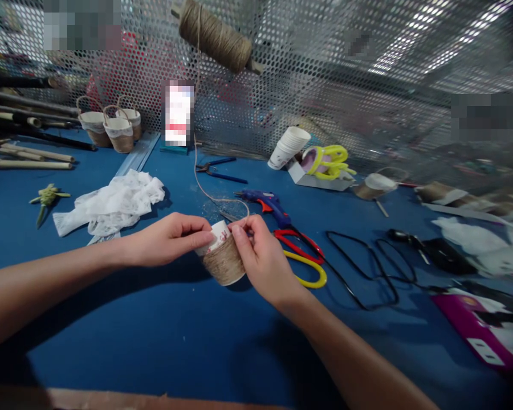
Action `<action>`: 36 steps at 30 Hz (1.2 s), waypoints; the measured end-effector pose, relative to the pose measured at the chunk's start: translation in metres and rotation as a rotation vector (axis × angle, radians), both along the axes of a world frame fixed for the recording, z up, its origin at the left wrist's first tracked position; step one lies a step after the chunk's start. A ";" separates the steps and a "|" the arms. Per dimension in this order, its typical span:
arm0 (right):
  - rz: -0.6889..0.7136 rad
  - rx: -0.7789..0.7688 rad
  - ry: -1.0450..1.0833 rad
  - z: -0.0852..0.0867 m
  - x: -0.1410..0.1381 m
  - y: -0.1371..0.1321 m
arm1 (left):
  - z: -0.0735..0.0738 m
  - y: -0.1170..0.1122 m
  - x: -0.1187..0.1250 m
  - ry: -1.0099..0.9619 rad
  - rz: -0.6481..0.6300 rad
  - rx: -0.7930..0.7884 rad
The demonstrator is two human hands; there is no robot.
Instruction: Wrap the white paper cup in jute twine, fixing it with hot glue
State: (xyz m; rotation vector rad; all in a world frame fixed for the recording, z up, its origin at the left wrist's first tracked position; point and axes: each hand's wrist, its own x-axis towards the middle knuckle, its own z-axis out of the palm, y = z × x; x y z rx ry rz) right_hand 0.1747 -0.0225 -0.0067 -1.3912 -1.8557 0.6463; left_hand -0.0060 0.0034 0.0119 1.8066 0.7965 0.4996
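Note:
A paper cup (223,257), mostly wrapped in brown twine, lies tilted just above the blue table (154,324), its bare white end pointing away from me. My left hand (171,239) grips the bare end with closed fingers. My right hand (263,259) pinches the twine at the cup's upper edge. The twine strand (196,165) runs up from the cup to a large twine spool (216,35) hanging on the mesh wall.
A blue glue gun (267,204), red-and-yellow scissors (305,259) and a black cable (363,267) lie right of my hands. White lace (113,204) lies to the left. Pliers (218,169), stacked cups (288,147) and three small finished baskets (111,128) stand further back.

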 end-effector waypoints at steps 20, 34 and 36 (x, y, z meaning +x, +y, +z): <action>0.021 -0.075 0.019 0.000 0.001 0.000 | -0.005 0.002 -0.003 0.051 -0.020 0.162; -0.057 -0.406 0.565 -0.007 0.000 0.010 | -0.015 0.021 -0.005 -0.314 0.490 -0.013; -0.062 -0.308 0.467 -0.011 0.002 0.010 | -0.017 0.022 -0.005 -0.294 0.482 -0.012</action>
